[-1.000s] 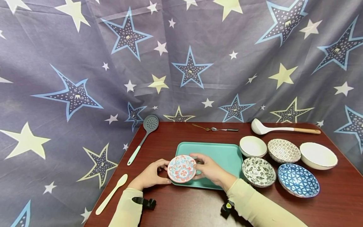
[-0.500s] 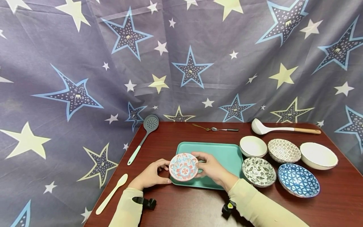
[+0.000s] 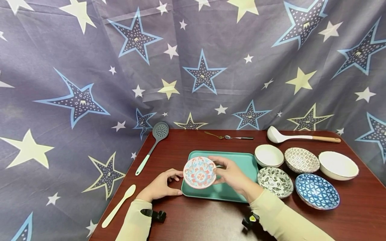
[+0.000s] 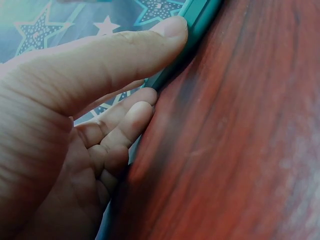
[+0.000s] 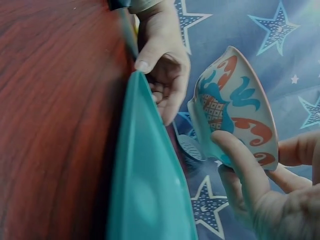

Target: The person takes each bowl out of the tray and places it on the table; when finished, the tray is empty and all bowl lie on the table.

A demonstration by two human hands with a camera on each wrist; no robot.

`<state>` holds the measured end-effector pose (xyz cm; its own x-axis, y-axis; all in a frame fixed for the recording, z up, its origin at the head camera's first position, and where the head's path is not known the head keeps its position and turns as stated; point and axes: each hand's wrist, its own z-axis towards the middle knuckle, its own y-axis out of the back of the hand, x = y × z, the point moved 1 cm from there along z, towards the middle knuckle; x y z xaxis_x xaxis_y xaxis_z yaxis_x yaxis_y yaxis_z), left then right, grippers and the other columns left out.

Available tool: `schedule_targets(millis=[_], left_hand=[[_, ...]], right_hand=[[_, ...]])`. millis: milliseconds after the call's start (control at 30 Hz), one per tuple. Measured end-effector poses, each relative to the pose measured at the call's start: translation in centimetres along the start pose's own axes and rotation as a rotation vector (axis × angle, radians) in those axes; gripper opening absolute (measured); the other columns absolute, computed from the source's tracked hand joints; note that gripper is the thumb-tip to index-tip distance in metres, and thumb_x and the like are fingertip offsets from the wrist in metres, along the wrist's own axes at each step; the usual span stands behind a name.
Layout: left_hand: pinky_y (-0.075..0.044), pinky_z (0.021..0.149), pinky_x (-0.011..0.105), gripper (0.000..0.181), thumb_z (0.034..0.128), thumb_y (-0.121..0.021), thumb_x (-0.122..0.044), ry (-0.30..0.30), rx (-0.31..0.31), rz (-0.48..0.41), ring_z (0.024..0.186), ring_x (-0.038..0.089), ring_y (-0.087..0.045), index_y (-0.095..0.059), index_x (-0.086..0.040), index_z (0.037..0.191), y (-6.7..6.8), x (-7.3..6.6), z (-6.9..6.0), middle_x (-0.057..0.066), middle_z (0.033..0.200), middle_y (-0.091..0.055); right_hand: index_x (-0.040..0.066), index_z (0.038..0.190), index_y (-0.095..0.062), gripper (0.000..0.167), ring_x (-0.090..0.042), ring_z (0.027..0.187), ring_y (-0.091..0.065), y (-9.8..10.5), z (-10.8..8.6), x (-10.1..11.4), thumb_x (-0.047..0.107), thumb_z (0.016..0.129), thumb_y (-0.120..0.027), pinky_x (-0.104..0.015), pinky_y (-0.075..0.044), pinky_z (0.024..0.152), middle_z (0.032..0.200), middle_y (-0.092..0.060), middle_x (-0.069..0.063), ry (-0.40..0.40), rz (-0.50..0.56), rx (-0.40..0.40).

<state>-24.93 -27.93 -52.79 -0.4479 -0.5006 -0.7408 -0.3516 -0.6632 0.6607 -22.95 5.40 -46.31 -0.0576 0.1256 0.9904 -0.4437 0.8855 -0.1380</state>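
Observation:
My right hand point(image 3: 232, 175) pinches the rim of a small bowl point(image 3: 199, 172) with a red, blue and white pattern. In the right wrist view the bowl point(image 5: 230, 107) is lifted clear above the tray, tilted, with the thumb on its outside and the other fingers at its edge. The left hand point(image 3: 163, 185) holds the near left corner of a teal rectangular tray point(image 3: 238, 164). In the left wrist view its thumb lies on the tray's rim point(image 4: 197, 22), with the curled fingers close against the side.
Right of the tray are several bowls: white point(image 3: 269, 155), brown-patterned point(image 3: 301, 160), large white point(image 3: 338, 165), leaf-patterned point(image 3: 275, 182) and blue point(image 3: 317, 191). A ladle point(image 3: 297, 137), a small spoon point(image 3: 238, 137) and fork point(image 3: 214, 135) lie behind. Left are a skimmer point(image 3: 155, 144) and cream spoon point(image 3: 119, 206).
My right hand has raised the patterned bowl off the tray's left end and carried it slightly right and away from me. The left hand and the tray have stayed in place.

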Motion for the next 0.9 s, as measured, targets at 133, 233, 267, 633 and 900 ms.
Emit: schedule_targets(millis=[133,233,267,633,900], left_hand=[[-0.049,0.094,0.034,0.069,0.0804,-0.093,-0.04,-0.01,0.002,0.016,0.108,0.014,-0.061,-0.062,-0.032,0.142,0.0,-0.1,0.0,-0.008,0.127,-0.063],[-0.049,0.094,0.034,0.071,0.0805,-0.093,-0.041,-0.012,0.0,0.02,0.109,0.014,-0.061,-0.062,-0.03,0.144,0.0,-0.1,0.0,-0.006,0.128,-0.063],[-0.049,0.094,0.034,0.072,0.0805,-0.093,-0.041,-0.013,-0.001,0.021,0.108,0.014,-0.061,-0.062,-0.029,0.144,0.0,-0.1,0.0,-0.006,0.128,-0.063],[-0.049,0.093,0.045,0.071,0.0806,-0.094,-0.022,-0.027,-0.008,-0.034,0.108,0.031,-0.062,-0.063,-0.009,0.143,0.3,-2.3,-0.2,0.011,0.128,-0.065],[-0.048,0.093,0.05,0.069,0.0805,-0.093,-0.012,-0.015,-0.007,-0.05,0.108,0.037,-0.061,-0.063,-0.003,0.142,0.5,-4.0,-0.4,0.017,0.127,-0.064]], right_hand=[[0.001,0.156,-0.045,0.056,-0.036,0.109,-0.062,0.6,-0.8,0.8,-0.007,0.102,-0.052,-0.052,-0.061,0.08,0.144,-0.048,-0.031,0.008,0.001,-0.01],[0.003,0.157,-0.046,0.056,-0.034,0.111,-0.062,1.1,-1.4,1.6,-0.006,0.102,-0.053,-0.053,-0.061,0.081,0.144,-0.048,-0.029,0.021,-0.005,-0.018],[0.002,0.157,-0.046,0.056,-0.034,0.111,-0.062,1.2,-1.7,1.9,-0.006,0.102,-0.053,-0.053,-0.061,0.081,0.145,-0.048,-0.03,0.03,-0.009,-0.018],[0.0,0.156,-0.046,0.055,-0.034,0.108,-0.066,3.4,-4.5,4.6,-0.004,0.102,-0.057,-0.051,-0.061,0.079,0.146,-0.047,-0.032,0.099,-0.058,-0.047],[0.0,0.158,-0.042,0.056,-0.029,0.107,-0.067,5.2,-6.6,5.8,-0.003,0.104,-0.056,-0.051,-0.061,0.081,0.146,-0.046,-0.029,0.103,-0.055,-0.075]])
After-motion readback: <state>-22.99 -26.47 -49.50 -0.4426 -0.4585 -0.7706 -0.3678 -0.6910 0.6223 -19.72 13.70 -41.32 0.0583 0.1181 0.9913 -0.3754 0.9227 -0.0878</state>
